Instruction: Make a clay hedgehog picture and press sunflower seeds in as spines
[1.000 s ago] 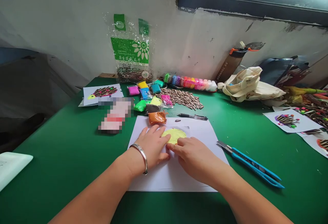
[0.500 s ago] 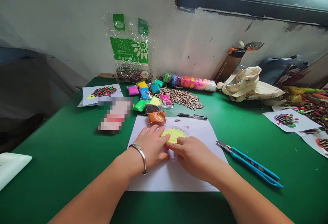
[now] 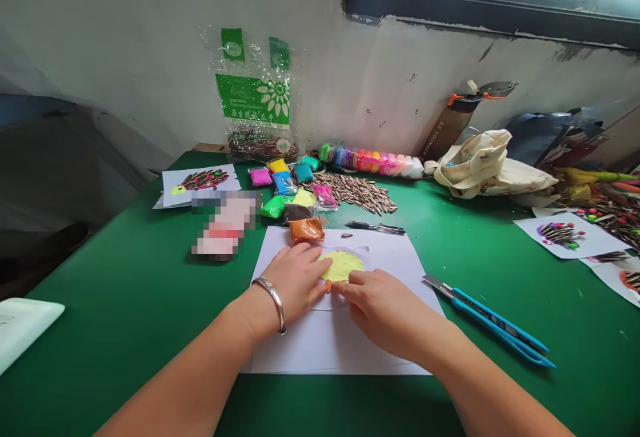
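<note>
A flat, rounded patch of yellow clay [image 3: 345, 266] lies on a small white paper [image 3: 325, 303], which rests on a larger white sheet [image 3: 295, 354]. My left hand [image 3: 295, 280], with a silver bangle at the wrist, lies flat over the small paper's left side, its fingers spread at the clay's edge. At the lower edge of the patch is a small orange piece of clay [image 3: 329, 286]. My right hand [image 3: 385, 307] has its index finger stretched out to that piece, the other fingers curled under. An orange clay packet [image 3: 306, 230] sits just beyond my left fingertips.
A blue utility knife [image 3: 500, 324] lies to the right, blade out. Behind the sheet are a pen [image 3: 375, 227], clay packets [image 3: 285, 184], and a sunflower seed pile [image 3: 357, 190]. A seed bag [image 3: 255, 104] leans on the wall. Finished pictures [image 3: 200, 184] lie at both sides.
My right index finger has drawn back slightly to the right and down, so the orange piece now shows. The left hand stays nearly in place.
</note>
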Available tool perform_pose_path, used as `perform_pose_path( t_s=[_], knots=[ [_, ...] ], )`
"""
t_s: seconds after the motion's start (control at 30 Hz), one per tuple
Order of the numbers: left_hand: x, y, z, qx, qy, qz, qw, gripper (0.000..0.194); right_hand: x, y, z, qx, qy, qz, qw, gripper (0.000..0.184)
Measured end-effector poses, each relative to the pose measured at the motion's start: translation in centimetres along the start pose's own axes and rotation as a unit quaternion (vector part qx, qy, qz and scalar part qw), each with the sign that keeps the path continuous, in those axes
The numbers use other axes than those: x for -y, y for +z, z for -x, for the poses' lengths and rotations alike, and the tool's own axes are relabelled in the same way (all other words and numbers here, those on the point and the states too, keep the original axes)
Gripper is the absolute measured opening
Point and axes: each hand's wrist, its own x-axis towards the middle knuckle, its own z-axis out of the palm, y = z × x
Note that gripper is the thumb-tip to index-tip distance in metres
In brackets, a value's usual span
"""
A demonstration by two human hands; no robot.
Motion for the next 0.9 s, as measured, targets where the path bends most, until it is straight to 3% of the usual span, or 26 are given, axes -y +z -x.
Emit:
perform_pose_path(
  t_s=[0.13,0.5,0.67,0.77,0.9],
  knots=[
    [0.1,-0.1,-0.3,-0.012,0.003,0.013,1.000,0.029,0.2,0.0,0.0,0.005,-0.005,-0.001,1.000,0.026],
    [0.2,-0.2,-0.3,-0.011,0.007,0.029,1.000,0.015,-0.2,0.3,0.1,-0.040,-0.022,-0.034,0.998,0.027],
    [1.5,-1.0,-0.1,-0.005,-0.012,0.093,0.996,0.025,-2.7,-0.5,-0.5,-0.147,0.064,-0.074,0.984,0.033],
    [1.8,-1.3,0.0,0.000,-0.016,0.088,0.996,0.022,-4.0,-0.8,-1.9,-0.157,0.115,-0.057,0.979,0.032],
    [1.7,-1.7,0.3,0.031,0.004,0.068,0.997,0.018,-4.9,-0.8,-4.3,-0.149,0.122,0.005,0.981,0.032]
  ],
)
